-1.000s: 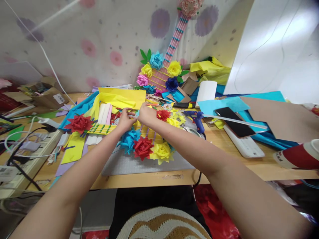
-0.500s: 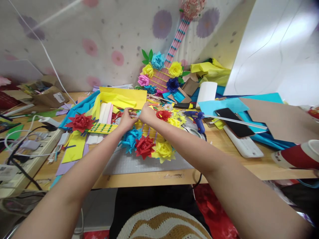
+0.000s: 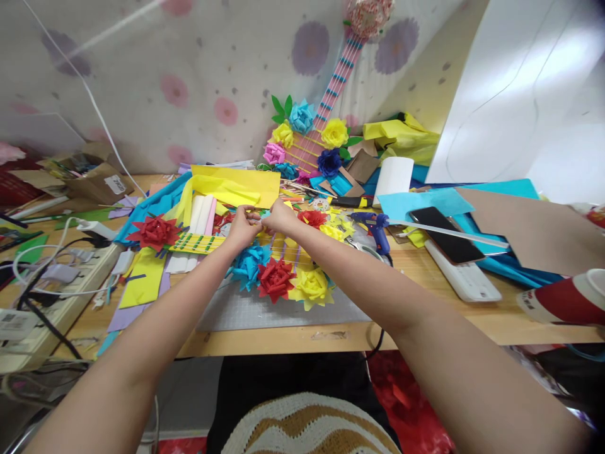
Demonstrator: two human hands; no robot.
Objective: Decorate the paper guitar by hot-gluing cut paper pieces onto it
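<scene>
A yellow paper guitar (image 3: 201,244) with red, blue and yellow paper flowers lies on a grey mat (image 3: 265,315). Over its body, my left hand (image 3: 244,226) has its fingertips pinched together, touching a small light-blue piece. My right hand (image 3: 280,217) meets it from the right, its fingers also closed; what they hold is too small to make out. Just below the hands are a blue flower (image 3: 250,266), a red flower (image 3: 275,280) and a yellow flower (image 3: 311,287). Another red flower (image 3: 155,232) sits at the guitar's left end.
A pink flowered guitar (image 3: 331,88) leans on the wall. To the right are a blue glue gun (image 3: 375,228), scissors (image 3: 366,250), a phone (image 3: 447,234) and a red-and-white cup (image 3: 562,297). A power strip (image 3: 70,290) with cables lies left. Yellow paper (image 3: 259,183) is behind the hands.
The view has shifted slightly. My right hand's fingers have come down a little, close to my left fingertips; my left hand has barely moved.
</scene>
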